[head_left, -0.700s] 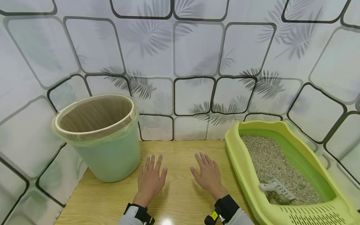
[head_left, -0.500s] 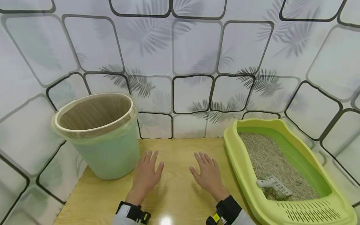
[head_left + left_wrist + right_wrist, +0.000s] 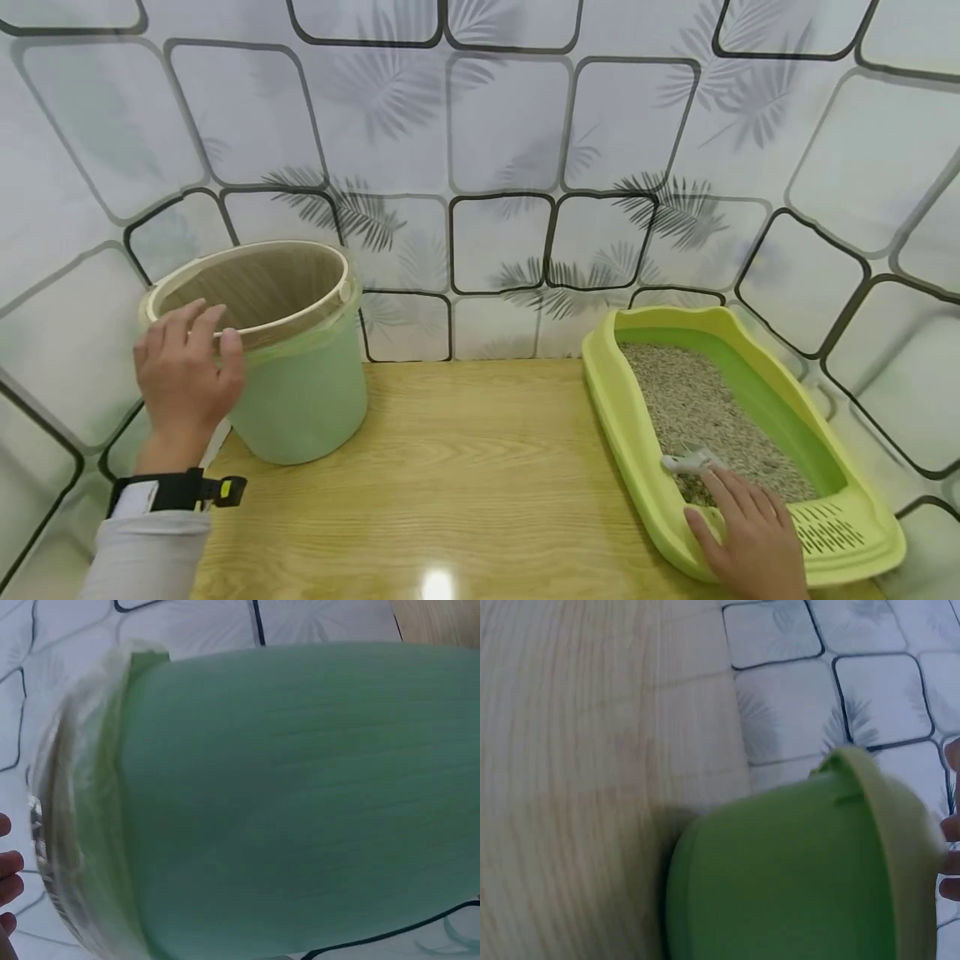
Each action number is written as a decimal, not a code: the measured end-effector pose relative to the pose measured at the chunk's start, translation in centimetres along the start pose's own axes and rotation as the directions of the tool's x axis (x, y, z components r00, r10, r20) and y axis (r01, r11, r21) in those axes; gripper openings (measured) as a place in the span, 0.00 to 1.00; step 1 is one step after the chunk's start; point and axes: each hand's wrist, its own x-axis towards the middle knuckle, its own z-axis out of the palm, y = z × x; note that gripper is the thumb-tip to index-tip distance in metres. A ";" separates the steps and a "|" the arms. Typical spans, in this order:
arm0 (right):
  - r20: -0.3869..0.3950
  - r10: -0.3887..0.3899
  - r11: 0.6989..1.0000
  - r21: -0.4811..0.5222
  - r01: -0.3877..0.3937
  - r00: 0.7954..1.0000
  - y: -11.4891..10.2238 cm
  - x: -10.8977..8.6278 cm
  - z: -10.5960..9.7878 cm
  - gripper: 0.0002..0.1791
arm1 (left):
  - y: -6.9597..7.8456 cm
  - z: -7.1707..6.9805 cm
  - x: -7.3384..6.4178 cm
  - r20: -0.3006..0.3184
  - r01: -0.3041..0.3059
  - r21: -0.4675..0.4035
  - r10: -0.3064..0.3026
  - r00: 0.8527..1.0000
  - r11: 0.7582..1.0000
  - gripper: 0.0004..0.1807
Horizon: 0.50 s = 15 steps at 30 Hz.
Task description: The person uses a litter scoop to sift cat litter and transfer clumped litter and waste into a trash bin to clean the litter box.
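Note:
At the left, a light green trash bin (image 3: pixel 307 400) stands upright, a clear bag folded over its cream rim (image 3: pixel 330 312). My left hand (image 3: pixel 187 371) is raised in front of that rim, fingers spread and holding nothing. In the left wrist view its fingertips (image 3: pixel 10 868) appear just off the rim of the bin (image 3: pixel 300 802). On the right lies a yellow-green litter box (image 3: pixel 626 437) with grey-brown litter (image 3: pixel 690 392). My right hand (image 3: pixel 757 542) hovers over its front edge, fingers reaching toward a pale grey litter scoop (image 3: pixel 682 462), partly hidden. Whether they touch is unclear.
Both containers stand on a wooden table (image 3: pixel 465 467). A patterned white curtain or sheet (image 3: pixel 510 150) surrounds the back and sides. The litter box has a slotted front ledge (image 3: pixel 832 529). Bare wood lies between the bin and the box.
My hands have moved apart from above the table's middle: the left went left and up to the bin's rim, the right went right over the litter box near the scoop.

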 end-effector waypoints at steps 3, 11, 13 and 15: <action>0.087 0.038 0.999 0.002 -0.038 0.995 1.5 -1.1 0.1 0.38 | -1.7 1.2 0.0 0.030 -0.027 0.000 0.027 0.999 1.000 0.27; 0.258 0.116 0.993 -0.023 -0.114 0.959 1.6 -1.8 -0.1 0.13 | -2.8 4.2 -0.4 -0.175 -0.096 0.037 0.101 0.979 0.995 0.24; 0.261 0.127 0.992 -0.027 -0.125 0.957 1.6 -1.7 -0.1 0.13 | -2.6 4.9 -0.1 -0.260 -0.078 0.029 0.083 0.962 0.997 0.24; 0.263 0.132 0.991 -0.028 -0.130 0.956 1.6 -1.5 0.0 0.13 | -2.3 5.5 0.3 -0.329 -0.061 0.010 0.060 0.942 0.998 0.23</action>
